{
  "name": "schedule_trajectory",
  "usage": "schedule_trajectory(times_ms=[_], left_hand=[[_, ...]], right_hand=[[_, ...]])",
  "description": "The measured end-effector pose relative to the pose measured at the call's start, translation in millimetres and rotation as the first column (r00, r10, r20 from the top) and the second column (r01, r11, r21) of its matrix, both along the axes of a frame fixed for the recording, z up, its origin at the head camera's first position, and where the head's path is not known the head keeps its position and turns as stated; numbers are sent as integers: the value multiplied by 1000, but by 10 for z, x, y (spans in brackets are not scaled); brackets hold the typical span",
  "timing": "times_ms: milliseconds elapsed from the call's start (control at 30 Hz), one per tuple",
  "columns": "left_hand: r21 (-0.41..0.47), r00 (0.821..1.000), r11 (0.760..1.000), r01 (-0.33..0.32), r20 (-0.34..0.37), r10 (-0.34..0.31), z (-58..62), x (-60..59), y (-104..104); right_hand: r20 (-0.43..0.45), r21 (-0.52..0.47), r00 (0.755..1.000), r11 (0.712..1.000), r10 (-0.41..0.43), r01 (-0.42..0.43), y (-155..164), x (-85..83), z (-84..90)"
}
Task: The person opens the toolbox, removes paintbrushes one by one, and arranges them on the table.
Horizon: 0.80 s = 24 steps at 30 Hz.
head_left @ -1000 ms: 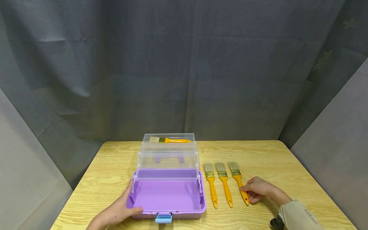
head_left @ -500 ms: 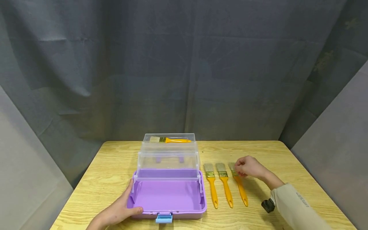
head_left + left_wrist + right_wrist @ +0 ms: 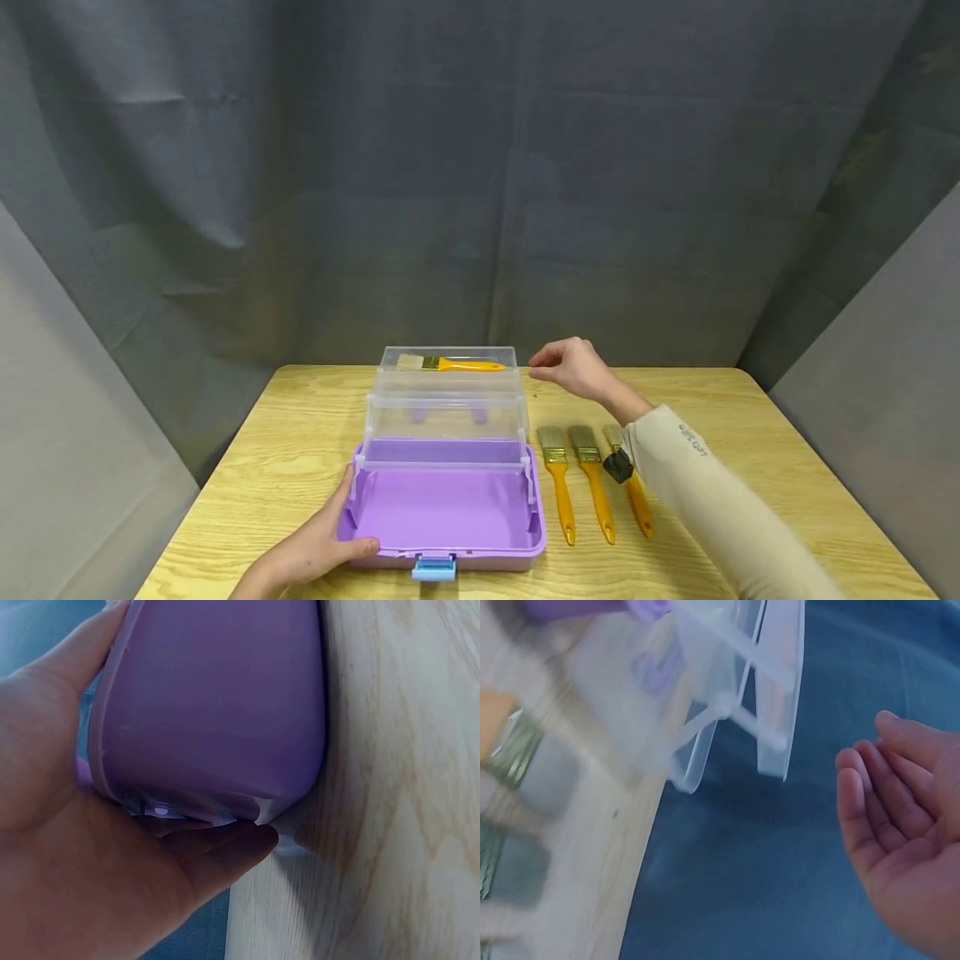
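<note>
A purple storage box (image 3: 480, 564) with fold-out clear trays stands unfolded on the table. My left hand (image 3: 311, 546) grips its front left corner; in the left wrist view, thumb and fingers bracket the purple wall (image 3: 210, 697). One yellow-handled paintbrush (image 3: 468, 365) lies crosswise in the top clear tray (image 3: 450, 383). My right hand (image 3: 576, 367) hovers just right of that tray, fingers loosely bent and nothing held, as the right wrist view also shows. Three more paintbrushes lie right of the box: a left one (image 3: 561, 492), a middle one (image 3: 597, 496), and a right one (image 3: 639, 504), partly behind my sleeve.
A blue latch (image 3: 433, 568) hangs at the box's front. The wooden table (image 3: 247, 475) ends at a dark grey curtain (image 3: 480, 183) behind it. Pale panels flank both sides. A small black device (image 3: 618, 466) sits on my right wrist.
My right hand has left the rightmost paintbrush, passing over its bristles, and moved up and left to the top tray's side. My left hand keeps its place on the box.
</note>
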<state>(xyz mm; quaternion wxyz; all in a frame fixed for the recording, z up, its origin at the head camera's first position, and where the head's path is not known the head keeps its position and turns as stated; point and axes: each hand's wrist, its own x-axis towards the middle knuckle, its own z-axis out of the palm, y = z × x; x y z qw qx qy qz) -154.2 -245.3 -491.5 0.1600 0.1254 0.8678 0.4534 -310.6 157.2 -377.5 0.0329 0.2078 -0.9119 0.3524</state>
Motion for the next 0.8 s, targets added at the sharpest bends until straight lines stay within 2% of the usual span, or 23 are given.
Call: schedule_trajectory(times_ms=[167, 300, 667, 800], left_hand=[[9, 1000, 1000, 0, 9, 0, 21, 3, 8], [20, 1000, 1000, -4, 26, 4, 14, 11, 5], [34, 1000, 999, -2, 22, 1, 2, 34, 4], [40, 1000, 999, -1, 22, 0, -7, 51, 8]], right_hand=[[-9, -8, 1000, 1000, -1, 1, -267, -135, 33], [-7, 6, 1000, 1000, 20, -20, -415, -244, -20], [-89, 141, 993, 988, 83, -70, -668, -413, -222], [-56, 168, 996, 984, 67, -57, -715, -437, -275]])
